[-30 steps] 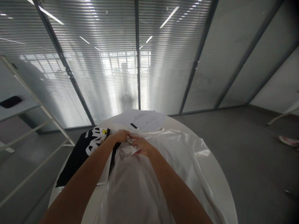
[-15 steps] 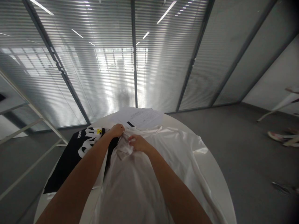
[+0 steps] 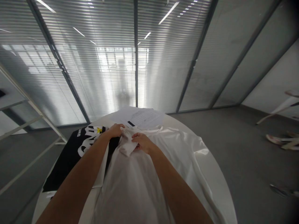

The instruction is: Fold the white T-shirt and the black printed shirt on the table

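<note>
A white shirt (image 3: 177, 152) lies spread over a round white table (image 3: 221, 186), its left side folded inward toward the middle. My left hand (image 3: 116, 130) is closed on the fabric at the upper left, near the shoulder. Close beside it, my right hand (image 3: 142, 142) pinches a loose flap of the same shirt, which looks like a sleeve. Just left of the white shirt rests a black garment (image 3: 67, 161) with large white lettering and a small yellow figure. My left forearm covers part of it.
Papers (image 3: 147, 117) with a small black strip lie at the table's far edge. A white metal frame (image 3: 35, 107) stands on the left. Beyond the table is a glass partition with blinds (image 3: 158, 77). Shoes (image 3: 277, 140) are on the floor at the right.
My right hand has shifted slightly to the right, drawing the flap of fabric with it. My left hand stays nearly in place, still gripping the shirt.
</note>
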Demonstrator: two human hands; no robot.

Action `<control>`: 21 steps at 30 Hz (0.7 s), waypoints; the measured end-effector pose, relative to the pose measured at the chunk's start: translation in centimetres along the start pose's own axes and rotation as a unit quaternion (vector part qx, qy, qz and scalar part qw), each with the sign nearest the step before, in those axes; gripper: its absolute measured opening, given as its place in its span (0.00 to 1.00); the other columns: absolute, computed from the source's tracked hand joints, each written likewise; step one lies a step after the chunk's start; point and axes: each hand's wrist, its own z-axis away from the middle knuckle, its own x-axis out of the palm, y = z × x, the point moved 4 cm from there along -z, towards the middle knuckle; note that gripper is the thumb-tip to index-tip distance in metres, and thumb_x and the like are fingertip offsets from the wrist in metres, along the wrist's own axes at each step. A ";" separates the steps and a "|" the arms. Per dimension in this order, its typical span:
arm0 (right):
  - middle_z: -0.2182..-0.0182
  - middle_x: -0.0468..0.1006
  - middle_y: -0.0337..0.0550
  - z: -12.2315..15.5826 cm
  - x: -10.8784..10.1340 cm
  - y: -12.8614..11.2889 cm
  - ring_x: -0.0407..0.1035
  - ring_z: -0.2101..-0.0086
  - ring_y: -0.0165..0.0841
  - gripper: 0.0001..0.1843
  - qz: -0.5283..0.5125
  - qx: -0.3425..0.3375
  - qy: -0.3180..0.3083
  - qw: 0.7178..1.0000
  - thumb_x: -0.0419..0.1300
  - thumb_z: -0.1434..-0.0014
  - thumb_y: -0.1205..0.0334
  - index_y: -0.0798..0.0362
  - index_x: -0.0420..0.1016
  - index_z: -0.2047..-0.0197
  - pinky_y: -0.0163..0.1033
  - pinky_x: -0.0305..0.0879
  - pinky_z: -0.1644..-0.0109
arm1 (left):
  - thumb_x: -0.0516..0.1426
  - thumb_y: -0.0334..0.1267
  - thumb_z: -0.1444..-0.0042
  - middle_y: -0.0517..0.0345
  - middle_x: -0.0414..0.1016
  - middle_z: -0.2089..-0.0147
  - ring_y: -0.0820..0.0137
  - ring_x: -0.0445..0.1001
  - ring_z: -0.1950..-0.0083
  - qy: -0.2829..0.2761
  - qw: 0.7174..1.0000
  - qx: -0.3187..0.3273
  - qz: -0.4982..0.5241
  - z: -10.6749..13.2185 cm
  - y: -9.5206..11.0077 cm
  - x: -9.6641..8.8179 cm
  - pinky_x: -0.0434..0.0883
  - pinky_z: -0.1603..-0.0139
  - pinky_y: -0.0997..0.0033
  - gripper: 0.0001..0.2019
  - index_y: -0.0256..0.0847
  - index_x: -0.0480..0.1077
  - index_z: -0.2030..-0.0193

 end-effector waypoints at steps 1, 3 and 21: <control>0.73 0.70 0.37 -0.1 0.0 0.0 0.70 0.73 0.32 0.14 0.002 -0.007 -0.002 1.000 0.60 0.58 0.72 0.52 0.66 0.66 0.42 0.72 0.69 | 0.56 0.29 0.54 0.54 0.80 0.66 0.65 0.77 0.61 -0.010 1.000 -0.006 -0.009 0.1 -0.2 0.1 0.71 0.54 0.71 0.16 0.41 0.79 0.59; 0.74 0.69 0.37 -0.1 -0.1 -0.1 0.68 0.74 0.31 0.13 0.013 -0.022 -0.005 1.000 0.59 0.59 0.72 0.52 0.66 0.67 0.40 0.71 0.71 | 0.56 0.29 0.52 0.54 0.80 0.64 0.65 0.77 0.60 -0.028 0.999 0.000 -0.044 0.3 -0.3 0.4 0.71 0.54 0.72 0.14 0.42 0.79 0.59; 0.70 0.77 0.37 -1.4 0.6 0.3 0.71 0.69 0.30 0.27 0.016 -0.068 -0.009 0.998 0.58 0.60 0.72 0.54 0.75 0.53 0.32 0.66 0.66 | 0.52 0.32 0.43 0.47 0.79 0.58 0.67 0.76 0.59 0.167 0.979 -0.101 0.056 -0.5 0.4 0.8 0.71 0.56 0.70 0.12 0.35 0.75 0.57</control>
